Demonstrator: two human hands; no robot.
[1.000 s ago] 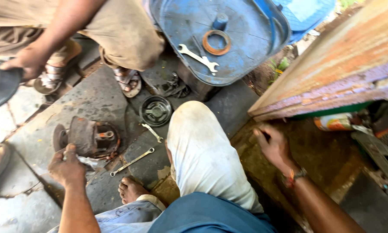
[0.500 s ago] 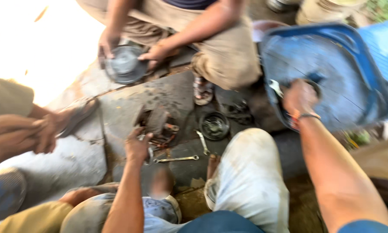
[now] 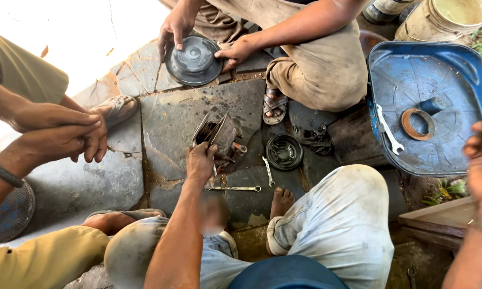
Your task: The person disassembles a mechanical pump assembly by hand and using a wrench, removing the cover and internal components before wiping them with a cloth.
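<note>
Left hand (image 3: 200, 163) grip closed on the near edge of the greasy clutch assembly (image 3: 217, 136), which sits tilted on the stone floor (image 3: 112, 176). Two wrenches (image 3: 235, 188) lie just beside it. Right hand (image 3: 479, 160) at frame edge, blurred, near the blue drum lid (image 3: 439, 155); grip: cannot tell.

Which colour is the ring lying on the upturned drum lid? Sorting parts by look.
Rusty orange-brown: the flat ring lies on the blue plastic drum lid, clearest in the head view.
</note>
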